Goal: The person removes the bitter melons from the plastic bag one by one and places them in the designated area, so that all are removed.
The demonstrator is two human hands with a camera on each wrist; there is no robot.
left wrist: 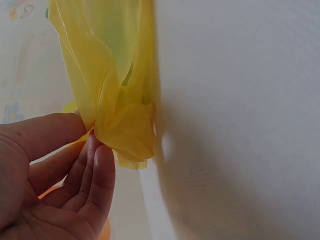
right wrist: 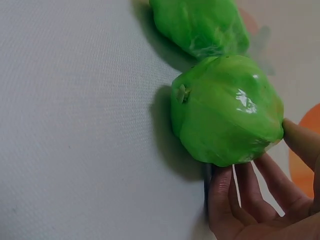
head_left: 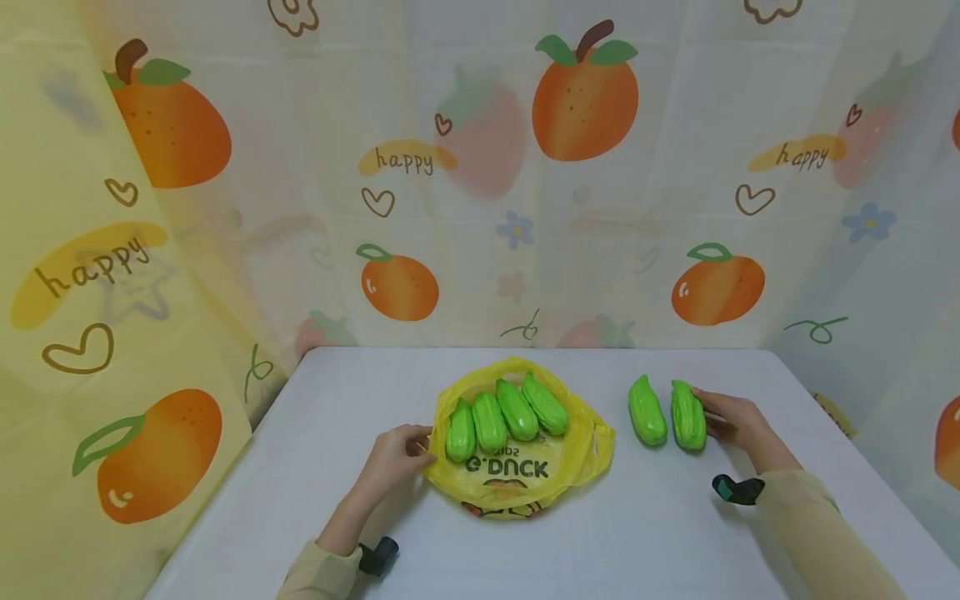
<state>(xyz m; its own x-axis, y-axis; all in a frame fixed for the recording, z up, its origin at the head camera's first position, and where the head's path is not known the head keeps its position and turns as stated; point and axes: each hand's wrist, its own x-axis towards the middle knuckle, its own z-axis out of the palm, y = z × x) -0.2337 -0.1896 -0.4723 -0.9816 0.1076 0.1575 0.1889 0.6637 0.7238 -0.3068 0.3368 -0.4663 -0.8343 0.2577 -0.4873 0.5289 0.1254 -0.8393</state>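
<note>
A yellow plastic bag [head_left: 517, 496] lies with its mouth spread, four-sided count aside, several green vegetable-shaped pieces [head_left: 516, 410] resting in it. My left hand [head_left: 390, 462] pinches the bag's left edge; in the left wrist view the thumb and fingers of that hand [left wrist: 65, 170] hold the gathered yellow plastic [left wrist: 125, 130]. To the right of the bag lie two more green pieces. My right hand [head_left: 735, 421] grips the right one [head_left: 688, 417] from its right side, thumb and fingers around it in the right wrist view [right wrist: 227, 112]. The other piece [head_left: 647, 411] lies just left of it.
The white table [head_left: 585, 542] holds the bag and the pieces. A fruit-patterned curtain [head_left: 480, 233] hangs behind the table and along its sides. Dark straps with small devices [head_left: 378, 557] sit at both wrists.
</note>
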